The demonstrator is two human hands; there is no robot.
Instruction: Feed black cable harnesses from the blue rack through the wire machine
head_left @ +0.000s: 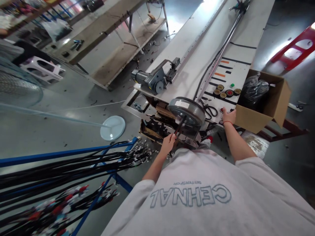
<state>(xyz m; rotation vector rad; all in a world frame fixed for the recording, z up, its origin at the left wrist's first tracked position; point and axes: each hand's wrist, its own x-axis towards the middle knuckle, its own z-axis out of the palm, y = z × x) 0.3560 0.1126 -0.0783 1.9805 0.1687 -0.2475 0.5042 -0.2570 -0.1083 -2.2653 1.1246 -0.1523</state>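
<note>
My left hand (169, 143) is closed around a thin black strand (181, 125) that looks like cable, with a bit of red beside the fingers. The strand passes in front of a round dark grey wheel-like drum (188, 109) with a white label, mounted at the near end of the long workbench (182, 87). My right hand (228, 116) rests at the bench's right near corner, its fingers curled by a small red piece (221, 109); what they grip is too small to make out. A looped black cord (211, 111) lies between the drum and my right hand.
Tape rolls (222, 95) sit on the bench, close to an open cardboard box (264, 113) holding black plastic. A grey motor unit (155, 80) stands at left. Black cables hang over a blue rack (73, 152). A red stool (295, 47) stands at far right.
</note>
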